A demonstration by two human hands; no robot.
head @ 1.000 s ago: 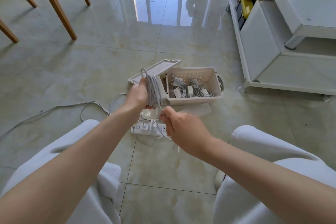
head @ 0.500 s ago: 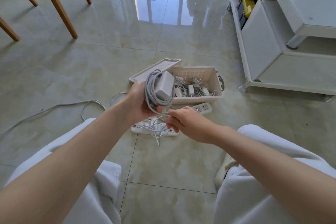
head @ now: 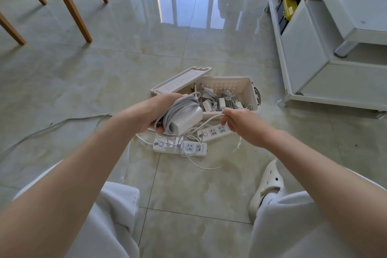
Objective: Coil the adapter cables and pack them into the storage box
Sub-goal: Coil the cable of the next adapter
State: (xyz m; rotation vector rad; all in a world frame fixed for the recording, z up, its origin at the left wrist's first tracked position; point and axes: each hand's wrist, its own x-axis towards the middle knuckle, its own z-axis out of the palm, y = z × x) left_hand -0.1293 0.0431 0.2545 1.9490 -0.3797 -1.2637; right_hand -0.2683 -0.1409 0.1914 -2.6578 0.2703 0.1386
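My left hand (head: 156,109) grips a white power adapter (head: 187,118) with its grey cable coiled around it, held above the floor just in front of the storage box. My right hand (head: 238,121) pinches the thin white cable (head: 209,120) that runs from the adapter and trails down in a loose loop to the floor. The beige storage box (head: 250,92) stands open on the tiles beyond my hands, with several coiled adapters and cables (head: 219,100) inside. Its lid (head: 180,82) leans against the box's left side.
Two white power strips (head: 188,147) (head: 215,132) lie on the floor under my hands. A grey cord (head: 62,122) runs off left. Wooden chair legs (head: 71,4) stand far left, a white cabinet (head: 310,58) at right. My knees and a white clog (head: 267,186) are below.
My right hand has moved right and up, drawing the thin cable out taut from the adapter. My left hand has tilted the coiled adapter flatter. The second power strip now shows.
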